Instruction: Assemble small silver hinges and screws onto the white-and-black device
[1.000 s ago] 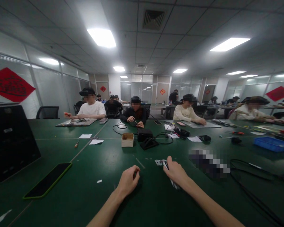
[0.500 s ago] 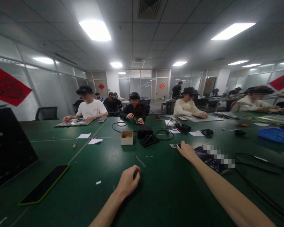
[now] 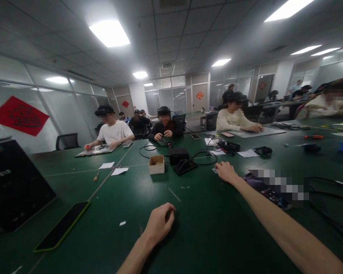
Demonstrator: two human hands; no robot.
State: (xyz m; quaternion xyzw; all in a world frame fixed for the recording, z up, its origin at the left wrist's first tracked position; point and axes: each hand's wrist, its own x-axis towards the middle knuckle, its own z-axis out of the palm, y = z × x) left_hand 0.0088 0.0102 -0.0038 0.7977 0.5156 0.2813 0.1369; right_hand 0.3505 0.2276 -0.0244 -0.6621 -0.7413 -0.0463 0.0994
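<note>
Green flat-topped table [image 3: 205, 224], filling the lower frame. Right hand [image 3: 227, 172], right of centre: palm down, fingers bent to the tabletop over a small silver-grey, metallic-looking piece [image 3: 214, 171]—only its left end shows, so whether it is pinched or merely covered cannot be told. Left hand [image 3: 161, 221], lower centre: resting on the table, loosely curled, thumb near the forefinger; whether anything lies inside cannot be told. Flat dark printed item with purple tones [image 3: 263, 187], partly pixelated, right of the frame beside the right forearm. Square beige open-topped box [image 3: 156, 169], centre; just right of it, a black block-shaped device [image 3: 179, 155] and a black angular stand [image 3: 185, 167]. Black slab-shaped phone with lime-green edging [image 3: 63, 227], lower left. Small white rectangular scrap [image 3: 122, 223], between phone and left hand.
</note>
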